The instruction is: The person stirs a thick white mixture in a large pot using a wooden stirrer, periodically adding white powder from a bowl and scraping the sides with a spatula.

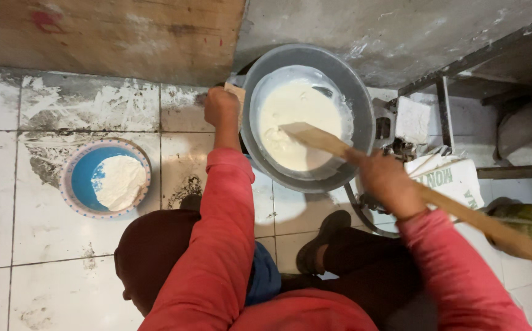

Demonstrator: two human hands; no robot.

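Batter (290, 125), pale and thick, fills the inner pot set in a grey metal pan (352, 92) at the far edge of the tiled floor (64, 276), against the wall; the right hand (388, 184) has its fingers wrapped round a long wooden paddle (327, 142), blade sunk in the mix; the left hand (220, 107) is curled tight on the pan's wooden handle (236, 93); the mix looks mostly smooth, so stirring seems well along; a blue bowl (82, 178) of white flour sits near the floor's left edge, still partly full.
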